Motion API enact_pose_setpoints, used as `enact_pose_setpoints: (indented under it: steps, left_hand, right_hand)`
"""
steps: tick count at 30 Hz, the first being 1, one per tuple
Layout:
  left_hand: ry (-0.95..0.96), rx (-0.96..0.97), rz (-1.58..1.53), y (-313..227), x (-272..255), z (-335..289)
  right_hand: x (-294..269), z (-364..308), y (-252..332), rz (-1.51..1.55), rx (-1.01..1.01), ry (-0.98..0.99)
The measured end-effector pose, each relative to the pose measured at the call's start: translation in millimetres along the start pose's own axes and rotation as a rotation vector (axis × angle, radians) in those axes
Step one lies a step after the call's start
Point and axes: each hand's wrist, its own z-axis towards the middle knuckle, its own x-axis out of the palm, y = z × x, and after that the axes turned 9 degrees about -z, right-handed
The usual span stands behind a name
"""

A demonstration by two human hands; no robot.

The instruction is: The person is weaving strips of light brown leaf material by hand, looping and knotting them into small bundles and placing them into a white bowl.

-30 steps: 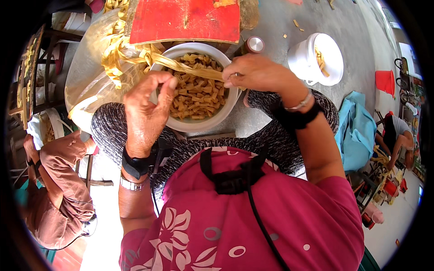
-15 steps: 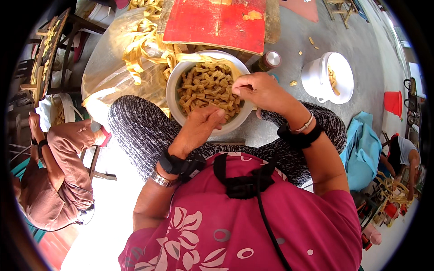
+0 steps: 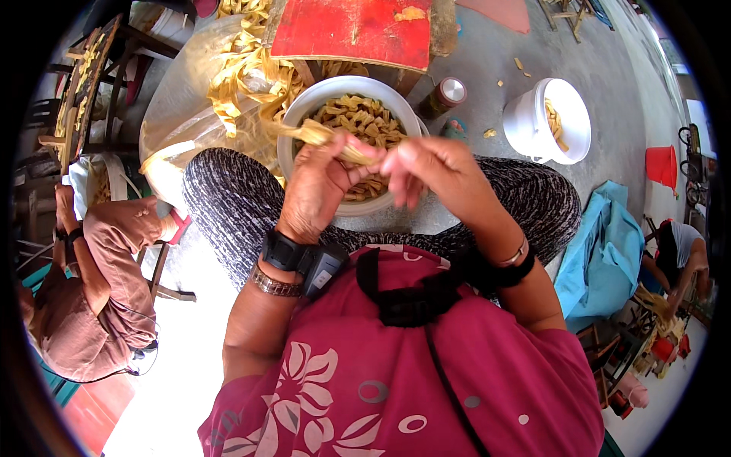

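My left hand grips a flat yellow tofu-skin strip between thumb and fingers. The strip's loose end trails off to the far left, and its near part runs across toward my right hand. The right fingers pinch that end, slightly smeared by motion. Both hands are over the near part of a round white basin. Many short knotted tofu-skin pieces fill the basin, which stands between my legs; my hands cover part of them.
Beyond the basin stands a red board. More long strips lie on plastic sheeting at the far left. A dark bottle with a metal lid and a white bucket stand to the right. Another person sits at left.
The hands have come together over the near side of the basin, with a strip now stretched between them. The right hand has moved down and nearer; the left has turned palm up.
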Motion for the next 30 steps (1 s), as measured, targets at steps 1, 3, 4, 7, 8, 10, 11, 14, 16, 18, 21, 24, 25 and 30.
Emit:
enact_pose_setpoints:
  steps: [1,3,4,7,8,10,11,14,16,18,21,24,25,30]
  left_hand:
    - [0.004,0.023,-0.093,-2,-1,-1]
    - [0.022,0.059,-0.286,-4,-1,2]
    - [0.027,0.048,-0.299,-5,-1,1]
    - [0.057,-0.017,-0.297,-1,4,-4]
    - [0.029,-0.024,-0.256,2,7,-8]
    - [-0.001,-0.070,-0.228,10,5,-12]
    - [0.009,-0.101,-0.225,13,5,-13]
    - [0.006,-0.183,-0.181,18,7,-17]
    - [-0.031,-0.220,-0.107,18,7,-20]
    - [-0.036,-0.236,-0.084,19,0,-21]
    - [0.048,-0.272,-0.113,18,-14,-21]
    - [-0.212,-0.131,-0.130,21,-6,-17]
    - [-0.155,-0.068,-0.237,28,-24,-15]
    - [-0.113,-0.146,-0.279,34,-4,-19]
  right_hand:
    - [3,-5,-5,0.025,0.026,0.091]
    - [11,-11,-23,0.155,0.133,0.091]
    - [12,-11,-28,0.202,0.153,0.059]
    - [4,-3,-42,0.529,0.063,-0.106]
    - [2,-3,-39,0.533,0.035,-0.100]
    - [-1,-4,-35,0.541,-0.020,-0.086]
    - [-2,-4,-35,0.557,-0.013,-0.118]
    - [-4,-3,-41,0.606,0.012,-0.211]
    - [-10,-4,-43,0.638,-0.023,-0.306]
    - [-15,-5,-41,0.675,-0.075,-0.326]
    - [-14,-9,-38,0.690,-0.069,-0.337]
    - [-13,-10,-36,0.711,-0.090,-0.278]
    - [-13,-11,-35,0.726,-0.094,-0.264]
    - [-4,-6,-38,0.761,-0.082,-0.260]
